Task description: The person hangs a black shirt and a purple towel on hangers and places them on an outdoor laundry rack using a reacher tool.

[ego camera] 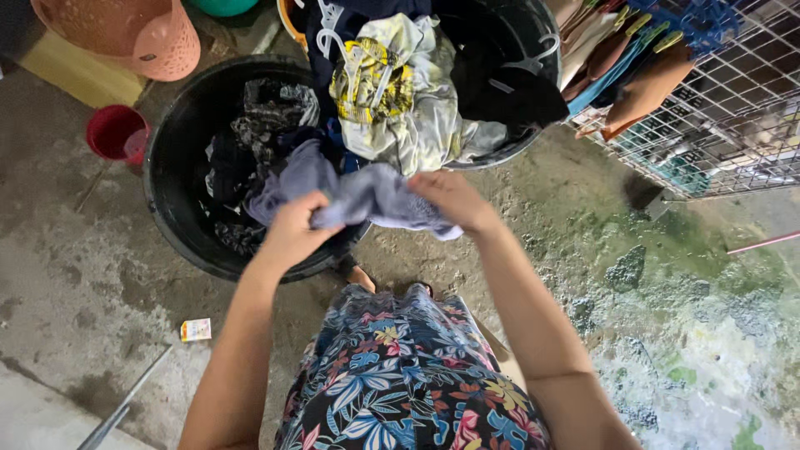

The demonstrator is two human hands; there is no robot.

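Both hands hold a wet lilac-grey garment [367,193] above the near rim of a black tub [171,212]. My left hand [292,229] grips its left part and my right hand [450,200] grips its right end, the cloth bunched between them. Dark wet clothes [258,125] lie inside the tub. Just behind it, a second black tub [521,146] is heaped with wrung clothes, including a pale grey-and-yellow piece [400,92] and white hangers [533,62].
A pink perforated basket [142,33] and a small red cup [117,132] stand at the far left. A wire rack [733,125] with clothes hung on it fills the right. The concrete floor is wet, with green algae on the right. A small packet [195,330] lies near my left arm.
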